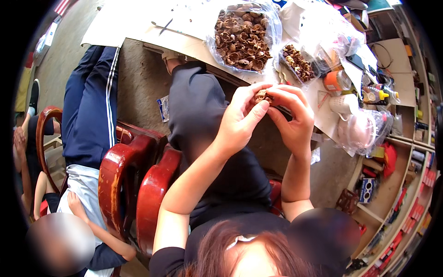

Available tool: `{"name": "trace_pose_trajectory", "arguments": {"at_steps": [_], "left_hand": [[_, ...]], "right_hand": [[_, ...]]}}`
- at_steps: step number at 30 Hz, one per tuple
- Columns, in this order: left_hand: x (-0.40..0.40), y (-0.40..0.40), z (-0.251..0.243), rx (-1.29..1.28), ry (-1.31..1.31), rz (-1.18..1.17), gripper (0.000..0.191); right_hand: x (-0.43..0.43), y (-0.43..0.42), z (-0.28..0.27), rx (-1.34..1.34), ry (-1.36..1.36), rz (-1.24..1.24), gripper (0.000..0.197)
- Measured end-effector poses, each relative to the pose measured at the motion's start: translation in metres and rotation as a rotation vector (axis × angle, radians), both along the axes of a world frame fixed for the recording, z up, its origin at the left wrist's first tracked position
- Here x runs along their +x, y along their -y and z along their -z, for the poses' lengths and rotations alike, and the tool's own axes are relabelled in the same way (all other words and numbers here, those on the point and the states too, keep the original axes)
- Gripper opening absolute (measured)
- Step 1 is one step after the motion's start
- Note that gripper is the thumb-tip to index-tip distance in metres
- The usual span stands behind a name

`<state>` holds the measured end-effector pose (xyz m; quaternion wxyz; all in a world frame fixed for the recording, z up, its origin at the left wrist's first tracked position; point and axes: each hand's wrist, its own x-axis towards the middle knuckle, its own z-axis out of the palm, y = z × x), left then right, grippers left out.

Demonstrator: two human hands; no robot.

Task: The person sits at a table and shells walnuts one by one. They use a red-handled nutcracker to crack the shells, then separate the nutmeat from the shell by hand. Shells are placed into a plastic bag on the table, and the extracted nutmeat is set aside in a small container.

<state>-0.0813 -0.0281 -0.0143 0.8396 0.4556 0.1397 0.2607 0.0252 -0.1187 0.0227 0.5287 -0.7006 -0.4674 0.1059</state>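
Between my two hands, just off the table's near edge, is a cracked brown walnut [262, 96]. My left hand [241, 119] grips it from the left, with the thumb across its near side. The fingertips of my right hand [291, 112] close on it from the other side. My fingers hide much of the shell. Beyond them a clear plastic bag [211, 45] lies open, filled with walnut shells [242, 39]. To its right, a clear plastic tray [294, 71] holds walnut kernels [297, 60]. A tool with pale, curved handles [283, 75] lies partly hidden behind my fingers.
On the table's [193, 45] right side stand an orange-labelled jar [335, 80], a white mug [343, 104], squeeze bottles [373, 94] and a bagged container [360, 130]. Shelves [401, 166] line the right. Left of me a person [86, 138] sits on a red wooden chair [117, 176].
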Motion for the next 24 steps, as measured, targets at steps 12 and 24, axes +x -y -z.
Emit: {"name": "trace_pose_trajectory", "arguments": {"at_steps": [12, 24], "left_hand": [[-0.006, -0.001, -0.004, -0.181, 0.092, 0.083, 0.044], [-0.009, -0.008, -0.012, -0.195, 0.044, 0.126, 0.047]], "right_hand": [[0.004, 0.017, -0.018, 0.01, 0.345, -0.043, 0.027], [0.024, 0.036, -0.024, 0.184, -0.292, -0.011, 0.03]]}}
